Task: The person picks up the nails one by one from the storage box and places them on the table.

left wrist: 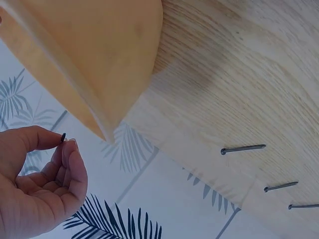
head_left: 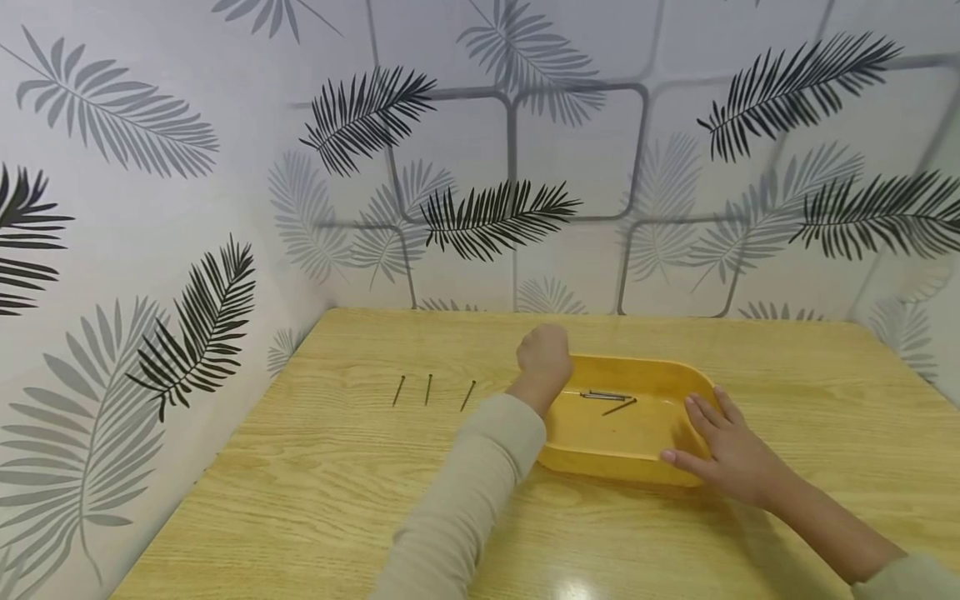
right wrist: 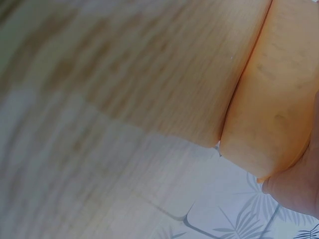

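My left hand (head_left: pixel 543 360) is at the left end of a yellow plastic tray (head_left: pixel 615 468). In the left wrist view its thumb and fingertips pinch a nail (left wrist: pixel 63 138), of which only a dark tip of metal shows. My right hand (head_left: pixel 723 450) rests on the tray's right end, fingers laid over the rim and thumb on the near edge. Inside the tray lie several nails (head_left: pixel 619 407) close together. Three more nails (head_left: pixel 429 390) lie spaced apart on the table, left of the tray.
The light wood-grain table (head_left: pixel 300 500) meets a wall (head_left: pixel 465 275) with a leaf pattern at its back edge. Another patterned wall (head_left: pixel 112 250) runs along the left side. Both forearms reach in from the front, the left sleeve (head_left: pixel 480 475) in front of the tray's near left corner.
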The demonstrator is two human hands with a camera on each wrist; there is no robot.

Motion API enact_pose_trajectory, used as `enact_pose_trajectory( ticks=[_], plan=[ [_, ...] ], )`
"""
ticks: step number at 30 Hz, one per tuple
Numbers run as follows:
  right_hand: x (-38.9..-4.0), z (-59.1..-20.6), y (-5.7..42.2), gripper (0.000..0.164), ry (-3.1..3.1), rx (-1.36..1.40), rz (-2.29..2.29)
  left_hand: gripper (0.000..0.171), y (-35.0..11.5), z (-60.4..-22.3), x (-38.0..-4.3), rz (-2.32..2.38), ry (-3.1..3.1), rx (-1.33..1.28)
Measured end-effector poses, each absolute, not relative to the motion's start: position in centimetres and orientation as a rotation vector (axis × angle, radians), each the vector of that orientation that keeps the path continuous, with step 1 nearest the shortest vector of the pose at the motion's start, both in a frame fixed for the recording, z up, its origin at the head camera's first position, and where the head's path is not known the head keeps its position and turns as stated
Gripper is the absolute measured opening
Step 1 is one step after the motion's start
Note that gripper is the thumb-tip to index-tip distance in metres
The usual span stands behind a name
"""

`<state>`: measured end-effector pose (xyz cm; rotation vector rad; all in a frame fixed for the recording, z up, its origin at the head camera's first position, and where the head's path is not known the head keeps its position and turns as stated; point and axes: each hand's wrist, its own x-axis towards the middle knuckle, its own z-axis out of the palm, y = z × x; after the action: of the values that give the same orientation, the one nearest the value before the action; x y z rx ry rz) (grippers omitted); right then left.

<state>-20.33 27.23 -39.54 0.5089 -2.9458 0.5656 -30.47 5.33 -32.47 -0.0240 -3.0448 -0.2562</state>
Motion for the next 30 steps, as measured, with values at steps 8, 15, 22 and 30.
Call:
enact_pose_trajectory(
  ticks=[8,15,22,30],
  plan=[
    [-20.3,-39.4,27.2,0.088,-2.947,0.503,0.583,0.009,3.8,-32.4,-30.9,-0.372,-3.063,0.0],
    [-20.2,-39.5,27.2,0.088,-2.946,0.507,0.588,0.011,2.5,-32.8,-31.3,-0.295,-3.053,-0.011],
    [-20.3,-39.5,27.2,0.088,-2.949,0.506,0.583,0.012,1.1,-33.5,-31.9,-0.336,-3.075,0.079],
    [-20.3,-39.6,27.2,0.089,-2.947,0.512,0.591,0.013,0.3,-34.4,-31.8,-0.398,-3.059,0.101]
  ],
)
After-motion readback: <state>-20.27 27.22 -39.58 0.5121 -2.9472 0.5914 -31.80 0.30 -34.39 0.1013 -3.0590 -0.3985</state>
